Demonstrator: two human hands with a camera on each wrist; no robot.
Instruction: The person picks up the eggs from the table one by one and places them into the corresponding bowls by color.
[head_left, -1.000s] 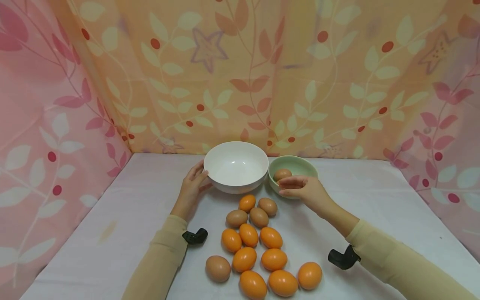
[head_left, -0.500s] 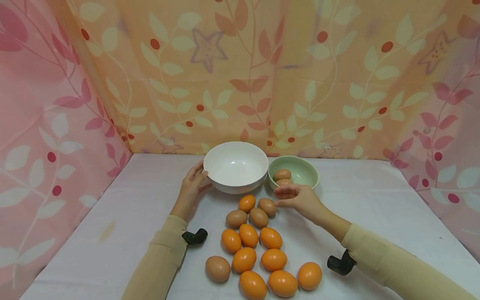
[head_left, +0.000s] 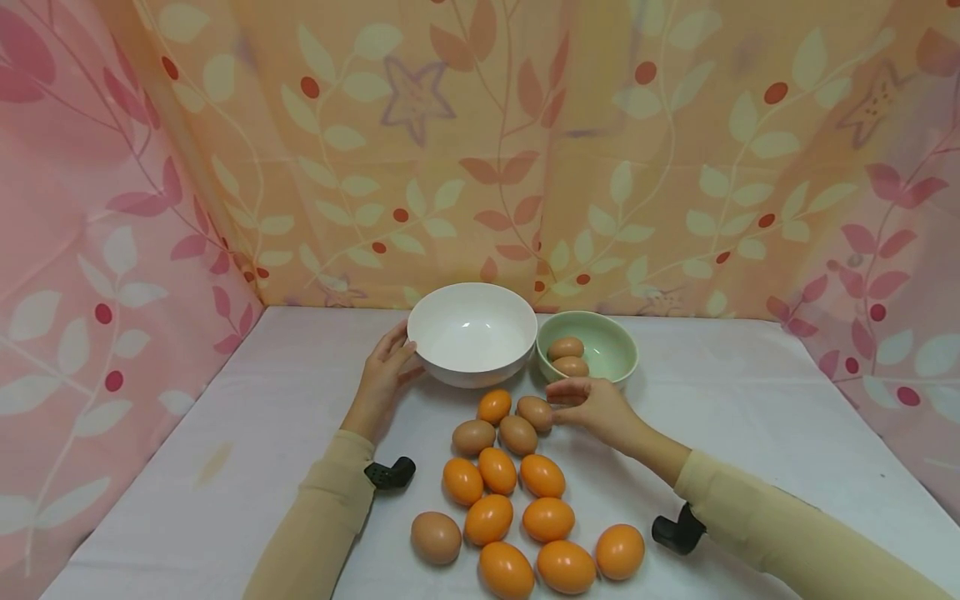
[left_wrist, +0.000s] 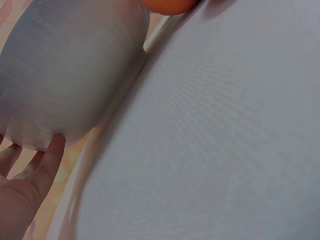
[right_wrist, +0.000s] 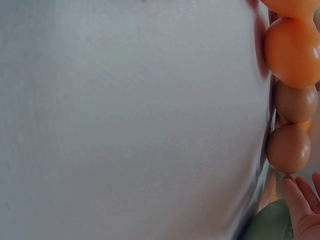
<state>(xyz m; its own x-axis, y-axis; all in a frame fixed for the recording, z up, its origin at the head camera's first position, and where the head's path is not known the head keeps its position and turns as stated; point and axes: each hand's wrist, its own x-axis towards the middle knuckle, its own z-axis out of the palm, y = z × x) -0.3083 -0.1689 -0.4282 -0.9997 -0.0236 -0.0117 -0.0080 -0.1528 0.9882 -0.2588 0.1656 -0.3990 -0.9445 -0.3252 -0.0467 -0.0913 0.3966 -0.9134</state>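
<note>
A large white bowl stands at the back of the table, and a smaller green bowl stands at its right with two brown eggs inside. My left hand rests its fingertips against the white bowl's left side; the left wrist view shows the thumb touching the outer wall. At the front of the green bowl, my right hand reaches with spread fingers to a brown egg. In the right wrist view the thumb is at that egg's end, and nothing is gripped.
Several orange eggs and other brown eggs lie in a loose column on the white tablecloth in front of the bowls. A brown egg lies at the lower left. A floral curtain closes off the back and sides.
My right hand has let a brown egg down into the green bowl, then moved out over its rim toward the front left to another brown egg. The left hand has stayed still.
</note>
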